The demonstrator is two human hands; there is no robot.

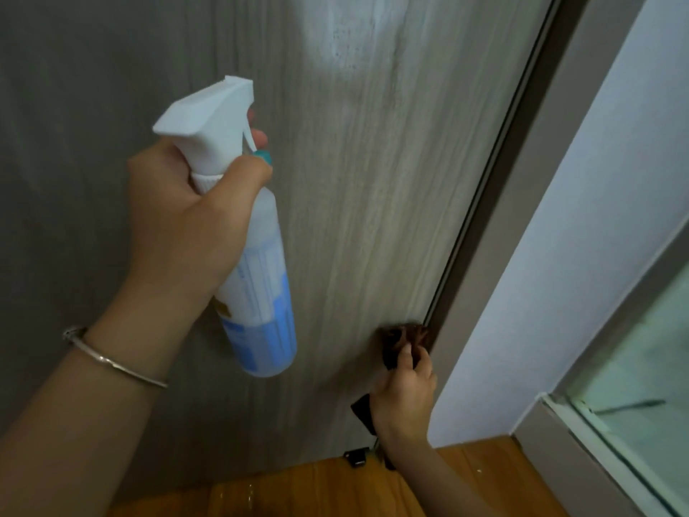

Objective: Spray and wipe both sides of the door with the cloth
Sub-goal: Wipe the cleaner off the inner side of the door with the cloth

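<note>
— Grey wood-grain panelling fills most of the view: what is seen of the door [373, 218]?

— One face is shown, streaked vertically, with a pale misted patch [346, 35] near the top. Its right edge is met by a dark frame strip [496, 181], and beyond that a white wall [578, 255] and a glazed panel [641, 367] are seen. Orange wooden flooring [335, 490] is visible at the bottom, with a small dark stop [356, 458] at the door's foot.

— How is the left hand [186, 225] occupied?

— A spray bottle [257, 278] is gripped by it around the neck, just under the white trigger head [212, 121]. The thumb is wrapped across the front of the neck, and fingertips are seen at the trigger. The bottle is held close to the door, nozzle towards it, and its body is white with a blue label. A thin metal bangle [112, 361] is worn on that wrist.

— And the right hand [406, 393]?

— It is curled around a dark brown cloth [400, 341], which is pressed against the lower part of the door, right beside the frame strip. One bunched end is shown above the fingers and another end is seen below the hand. The cloth is blurred, so its texture cannot be made out.
</note>
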